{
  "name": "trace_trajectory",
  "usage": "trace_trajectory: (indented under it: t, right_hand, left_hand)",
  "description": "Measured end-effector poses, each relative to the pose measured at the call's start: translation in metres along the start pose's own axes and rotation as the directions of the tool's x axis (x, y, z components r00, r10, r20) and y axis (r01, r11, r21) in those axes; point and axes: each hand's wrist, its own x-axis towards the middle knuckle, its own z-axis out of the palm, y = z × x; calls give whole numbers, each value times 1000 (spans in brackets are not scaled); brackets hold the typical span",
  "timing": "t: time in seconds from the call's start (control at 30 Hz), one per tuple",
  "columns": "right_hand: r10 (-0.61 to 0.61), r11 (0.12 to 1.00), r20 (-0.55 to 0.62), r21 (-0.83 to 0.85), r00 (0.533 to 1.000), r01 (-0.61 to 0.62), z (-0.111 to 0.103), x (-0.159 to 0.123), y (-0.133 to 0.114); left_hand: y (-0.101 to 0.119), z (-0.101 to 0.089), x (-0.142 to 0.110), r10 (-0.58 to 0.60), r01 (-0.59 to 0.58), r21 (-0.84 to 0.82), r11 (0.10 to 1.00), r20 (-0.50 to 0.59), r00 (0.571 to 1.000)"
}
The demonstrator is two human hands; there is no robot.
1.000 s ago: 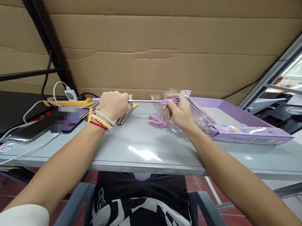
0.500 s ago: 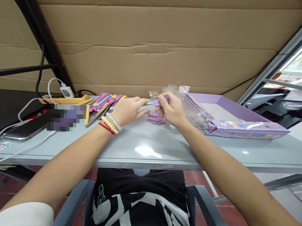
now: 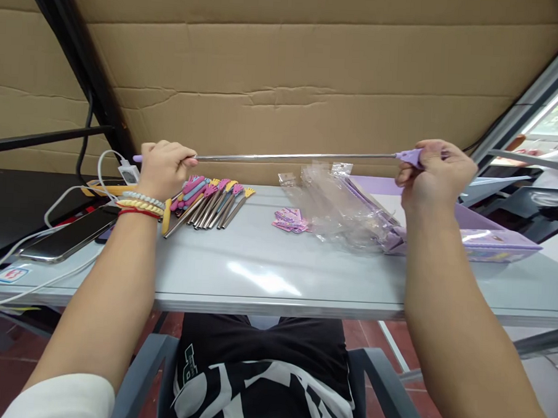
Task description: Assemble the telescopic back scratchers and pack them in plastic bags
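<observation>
A telescopic back scratcher (image 3: 295, 156) with a thin metal rod is stretched out level above the table. My left hand (image 3: 165, 167) is closed round its purple handle end, whose tip sticks out on the left. At the other end, my right hand (image 3: 440, 170) grips the purple head, partly hidden by the fingers. Several more back scratchers (image 3: 214, 203) in pink, yellow and blue lie in a pile beside my left wrist. Between the hands, small pink printed cards (image 3: 291, 220) rest on the table.
Clear plastic bags (image 3: 330, 205) lie right of the cards, overlapping an open purple box (image 3: 499, 243). A phone (image 3: 67, 237), white cables and a charger (image 3: 129, 173) are at the left. Cardboard (image 3: 285, 67) stands behind the grey table (image 3: 202, 267).
My hands have moved far apart, left hand leftward and right hand rightward. The back scratcher, short between them before, is now drawn out long. The pile on the left is more exposed.
</observation>
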Motion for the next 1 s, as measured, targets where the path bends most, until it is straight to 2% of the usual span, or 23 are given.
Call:
trace_trajectory:
  t: [0.07, 0.33, 0.57, 0.67, 0.83, 1.0]
  right_hand:
    - [-34, 999, -28, -2, 999, 34, -7, 7, -3]
    - [-76, 997, -181, 4, 981, 78, -21, 16, -5]
    - [-40, 999, -383, 16, 923, 50, -36, 34, -3]
    - [-77, 996, -462, 12, 884, 93, -40, 39, -2]
    - [-65, 995, -446, 40, 893, 92, -43, 38, -1]
    - [53, 997, -354, 76, 934, -27, -38, 31, -2]
  left_hand:
    - [-7, -2, 0, -39, 39, -20, 999, 3, 999]
    - [-1, 2, 3, -97, 97, -55, 994, -5, 995]
    - [-16, -4, -2, -172, 168, -54, 984, -66, 983]
    - [-23, -7, -5, -190, 188, -36, 982, -68, 979]
    - [-28, -9, -7, -168, 166, -32, 986, -86, 982]
    - [-28, -10, -7, -186, 184, -37, 982, -67, 980]
